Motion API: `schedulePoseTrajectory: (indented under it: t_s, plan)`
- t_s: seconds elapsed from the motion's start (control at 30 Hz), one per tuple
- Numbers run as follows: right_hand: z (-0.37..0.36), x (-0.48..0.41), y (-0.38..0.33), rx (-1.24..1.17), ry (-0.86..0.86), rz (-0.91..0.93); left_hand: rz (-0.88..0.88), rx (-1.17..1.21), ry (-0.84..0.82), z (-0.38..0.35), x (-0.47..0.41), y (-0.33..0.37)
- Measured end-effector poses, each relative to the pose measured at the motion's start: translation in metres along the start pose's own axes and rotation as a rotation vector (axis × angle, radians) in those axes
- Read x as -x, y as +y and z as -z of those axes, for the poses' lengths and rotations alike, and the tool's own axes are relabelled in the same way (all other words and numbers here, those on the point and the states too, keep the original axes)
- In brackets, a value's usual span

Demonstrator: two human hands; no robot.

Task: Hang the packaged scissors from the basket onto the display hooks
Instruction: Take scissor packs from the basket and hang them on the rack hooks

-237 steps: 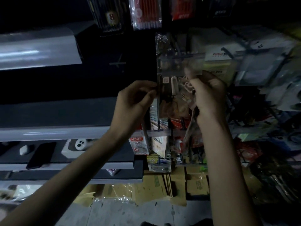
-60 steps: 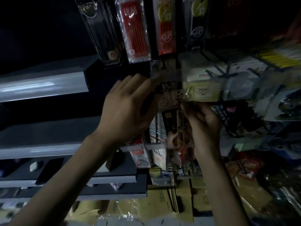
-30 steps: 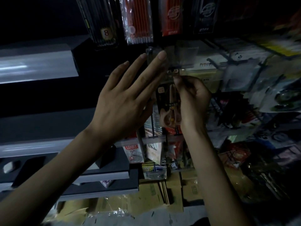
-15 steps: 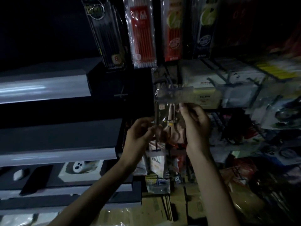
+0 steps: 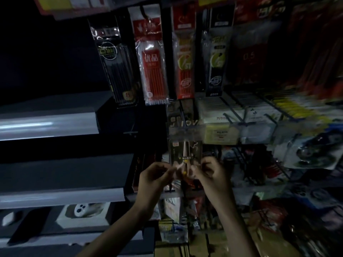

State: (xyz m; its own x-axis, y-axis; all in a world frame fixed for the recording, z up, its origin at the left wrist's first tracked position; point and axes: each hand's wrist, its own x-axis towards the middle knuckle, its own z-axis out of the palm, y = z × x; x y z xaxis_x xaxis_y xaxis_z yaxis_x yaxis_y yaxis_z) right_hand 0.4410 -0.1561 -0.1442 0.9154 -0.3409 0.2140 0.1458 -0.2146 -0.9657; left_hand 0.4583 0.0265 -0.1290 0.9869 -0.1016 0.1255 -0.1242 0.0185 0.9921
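Left hand [image 5: 155, 176] & right hand [image 5: 213, 175] each pinched btm corners of scissors pkg [image 5: 184, 151]. Pkg stood upright, top behind clear strip [image 5: 185, 129].

glossy clear plastic scissors pack [image 5: 184, 154], shiny cellophane pen packs [image 5: 153, 67], matt grey shelf edge [image 5: 48, 125]

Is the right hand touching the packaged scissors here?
Touching. The head view shows the right hand with its fingertips curled onto the lower right edge of the packaged scissors, pinching it.
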Motion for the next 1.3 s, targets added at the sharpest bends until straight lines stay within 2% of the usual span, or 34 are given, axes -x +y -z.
schedulePoseTrajectory:
  t_s: [0.07,0.23,0.37,0.5,0.73,0.83,1.03,1.3]
  plan:
    - [0.005,0.001,0.005,0.044,-0.023,-0.004,0.043,-0.017,-0.026,0.000,0.000,-0.004]
    - [0.006,0.007,0.016,-0.037,-0.042,-0.047,0.085,-0.001,-0.047,0.003,-0.003,-0.012]
    - [0.000,0.005,0.017,0.028,0.060,-0.008,0.115,0.037,-0.016,-0.002,-0.005,-0.014]
    - [-0.009,-0.005,0.011,-0.086,0.174,-0.024,0.107,0.081,0.041,-0.006,-0.014,-0.011]
    - [-0.031,-0.033,-0.001,-0.132,0.336,0.018,0.014,0.118,0.137,-0.015,-0.036,-0.005]
    - [-0.036,-0.043,-0.006,-0.138,0.358,0.014,-0.006,0.109,0.145,-0.018,-0.045,-0.004]
    - [-0.047,-0.053,-0.009,0.008,0.383,0.051,-0.037,0.022,0.118,-0.015,-0.056,-0.016]
    - [-0.058,-0.054,0.018,0.112,0.305,0.022,-0.064,-0.091,0.103,-0.016,-0.062,-0.031]
